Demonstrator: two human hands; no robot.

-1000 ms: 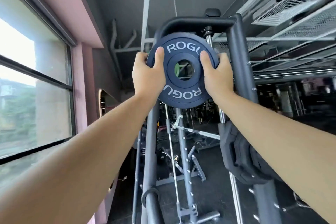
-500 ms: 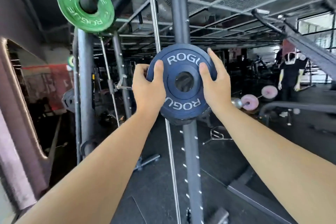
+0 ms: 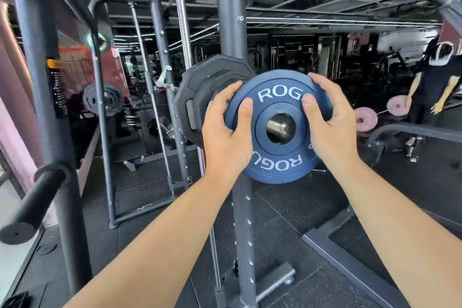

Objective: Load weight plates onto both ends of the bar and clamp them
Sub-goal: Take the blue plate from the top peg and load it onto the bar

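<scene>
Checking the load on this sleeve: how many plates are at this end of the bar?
2: the blue round plate in both hands at the sleeve tip, and a black angular plate behind it. More may be hidden behind.

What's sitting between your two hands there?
In the head view, the blue plate sits between the left hand and right hand, each gripping an edge. The bar's steel end shows through its centre hole.

White lettering on the blue plate (image 3: pixel 277 157)

"ROG" reads across its top, cut off by a thumb; "ROGU" runs upside down along its bottom.
</scene>
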